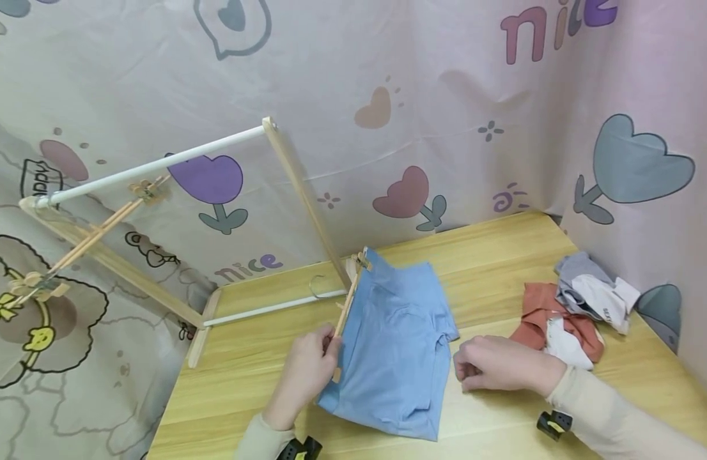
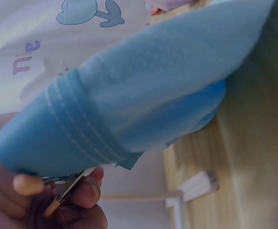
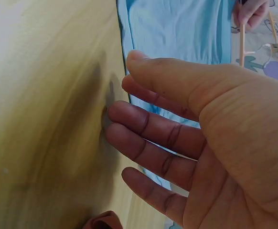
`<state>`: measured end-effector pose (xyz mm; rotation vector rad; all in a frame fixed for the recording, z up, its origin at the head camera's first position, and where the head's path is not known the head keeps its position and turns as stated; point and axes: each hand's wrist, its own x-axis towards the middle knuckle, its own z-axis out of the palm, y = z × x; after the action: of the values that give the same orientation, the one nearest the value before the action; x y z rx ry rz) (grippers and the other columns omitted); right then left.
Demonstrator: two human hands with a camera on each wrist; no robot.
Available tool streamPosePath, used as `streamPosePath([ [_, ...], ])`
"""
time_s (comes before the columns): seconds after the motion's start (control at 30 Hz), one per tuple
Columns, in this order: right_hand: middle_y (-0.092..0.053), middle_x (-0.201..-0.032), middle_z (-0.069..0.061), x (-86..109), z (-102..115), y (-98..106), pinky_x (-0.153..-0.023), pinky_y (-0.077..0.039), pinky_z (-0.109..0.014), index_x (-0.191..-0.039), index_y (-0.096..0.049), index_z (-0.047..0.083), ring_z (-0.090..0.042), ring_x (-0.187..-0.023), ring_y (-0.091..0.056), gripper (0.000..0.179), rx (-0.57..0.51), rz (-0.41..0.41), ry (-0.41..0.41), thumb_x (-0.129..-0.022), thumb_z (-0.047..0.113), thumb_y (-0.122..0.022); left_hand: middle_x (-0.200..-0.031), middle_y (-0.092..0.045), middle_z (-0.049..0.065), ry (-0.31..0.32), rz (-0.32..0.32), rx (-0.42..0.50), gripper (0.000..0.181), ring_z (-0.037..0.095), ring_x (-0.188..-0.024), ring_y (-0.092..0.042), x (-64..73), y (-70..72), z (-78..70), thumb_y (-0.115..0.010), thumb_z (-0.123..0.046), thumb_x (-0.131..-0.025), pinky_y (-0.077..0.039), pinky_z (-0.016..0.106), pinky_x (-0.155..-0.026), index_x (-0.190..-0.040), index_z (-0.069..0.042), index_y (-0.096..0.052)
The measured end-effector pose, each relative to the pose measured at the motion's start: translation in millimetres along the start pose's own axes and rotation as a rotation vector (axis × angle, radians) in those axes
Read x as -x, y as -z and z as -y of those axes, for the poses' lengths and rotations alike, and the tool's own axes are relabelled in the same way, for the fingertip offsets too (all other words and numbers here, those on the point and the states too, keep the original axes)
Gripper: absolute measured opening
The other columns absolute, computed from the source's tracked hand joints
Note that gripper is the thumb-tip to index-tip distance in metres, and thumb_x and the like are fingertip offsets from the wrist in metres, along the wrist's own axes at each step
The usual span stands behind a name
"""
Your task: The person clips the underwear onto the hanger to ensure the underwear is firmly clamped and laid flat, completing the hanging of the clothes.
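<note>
My left hand (image 1: 307, 365) grips the bar of a wooden clip hanger (image 1: 346, 313), with its metal hook pointing left. A pair of light blue boxer briefs (image 1: 395, 358) hangs from the hanger's clips along its waistband and spreads to the right over the table. In the left wrist view the stitched waistband (image 2: 77, 124) covers much of the hand, and a clip shows by the fingers. My right hand (image 1: 503, 364) is just right of the briefs, apart from them. Its fingers (image 3: 144, 143) are loosely bent and hold nothing in the right wrist view.
A rack with a white top rail (image 1: 169, 161) stands at the left, with another wooden clip hanger (image 1: 94, 236) on it. Crumpled rust-red clothing (image 1: 540, 306) and grey-and-white clothing (image 1: 595, 287) lie at the right of the wooden table (image 1: 250, 358). A patterned curtain (image 1: 342, 76) encloses the back.
</note>
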<state>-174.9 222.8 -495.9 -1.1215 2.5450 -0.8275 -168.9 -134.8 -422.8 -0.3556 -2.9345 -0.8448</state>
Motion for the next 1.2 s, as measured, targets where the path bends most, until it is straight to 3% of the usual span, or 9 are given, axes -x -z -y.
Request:
streamPosePath([
  [0.4, -0.056, -0.082, 0.021, -7.6, -7.2, 6.5, -0.065, -0.045, -0.020, -0.086, -0.069, 0.030, 0.004, -0.074, -0.051, 0.017, 0.056, -0.020, -0.014, -0.094, 0.029, -0.083, -0.061, -0.048, -0.006, 0.021, -0.010, -0.082, 0.028, 0.005, -0.051, -0.043, 11.4, 56.3, 8.6, -0.069, -0.010, -0.102, -0.032, 0.021, -0.047, -0.078, -0.016, -0.057],
  [0.67, -0.060, -0.090, 0.016, -9.8, -16.0, 10.0, -0.072, -0.053, -0.025, -0.089, -0.070, 0.030, 0.002, -0.081, -0.056, 0.014, 0.116, -0.051, -0.025, -0.094, 0.030, -0.083, -0.060, -0.045, -0.009, -0.018, -0.011, -0.157, 0.028, 0.003, -0.050, -0.037, 19.2, 90.6, 16.3, -0.070, -0.014, -0.103, -0.029, 0.021, -0.048, -0.079, -0.019, -0.057],
  [0.87, -0.059, -0.093, 0.012, -10.2, -20.3, 12.5, -0.070, -0.051, -0.025, -0.091, -0.070, 0.028, 0.000, -0.080, -0.054, 0.013, 0.125, -0.066, -0.048, -0.095, 0.029, -0.083, -0.061, -0.043, -0.012, -0.082, -0.006, -0.208, 0.028, 0.000, -0.051, -0.035, 27.9, 115.3, 20.0, -0.072, -0.012, -0.102, -0.030, 0.021, -0.049, -0.081, -0.021, -0.056],
  [1.2, -0.060, -0.094, 0.013, -14.2, -26.1, 12.6, -0.072, -0.053, -0.026, -0.093, -0.073, 0.027, 0.001, -0.082, -0.055, 0.011, 0.124, -0.074, -0.048, -0.095, 0.029, -0.083, -0.063, -0.042, -0.014, -0.073, 0.041, -0.259, 0.029, 0.000, -0.052, -0.035, 45.3, 150.4, 29.9, -0.069, -0.021, -0.106, -0.033, 0.022, -0.049, -0.082, -0.025, -0.052],
])
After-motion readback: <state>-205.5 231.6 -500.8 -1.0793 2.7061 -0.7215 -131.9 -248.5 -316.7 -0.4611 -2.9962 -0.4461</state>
